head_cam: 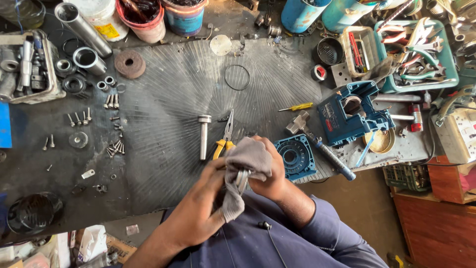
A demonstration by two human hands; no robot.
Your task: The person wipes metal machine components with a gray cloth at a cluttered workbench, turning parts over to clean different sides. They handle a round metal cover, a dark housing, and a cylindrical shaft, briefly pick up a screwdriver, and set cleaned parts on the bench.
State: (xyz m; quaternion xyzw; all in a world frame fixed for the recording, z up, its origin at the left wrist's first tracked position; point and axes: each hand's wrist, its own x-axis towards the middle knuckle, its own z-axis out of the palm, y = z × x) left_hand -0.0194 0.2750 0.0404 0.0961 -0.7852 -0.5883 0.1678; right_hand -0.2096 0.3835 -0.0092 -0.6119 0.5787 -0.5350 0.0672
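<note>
Both hands are closed around a grey rag point(246, 166) just above the bench point(163, 164) edge, the left hand point(201, 206) gripping its lower folds and the right hand point(267, 176) pressing it over a small metal part point(241, 179), with yellow-handled pliers point(225, 139) just beyond them.

The widest open stretch of the desk point(168, 89) is the ribbed dark mat ahead of the hands, broken only by a steel pin point(204, 136), yellow-handled pliers point(225, 138) and a thin wire ring point(237, 77). Leftward, scattered screws point(115, 147) and bolts point(78, 119) narrow the way, with steel sleeves point(89, 59) and a parts tray point(29, 69) beyond. Rightward, a blue round housing point(296, 157), a hammer point(322, 146) and a blue tool body point(349, 115) block passage. Buckets point(144, 20) line the far edge.
</note>
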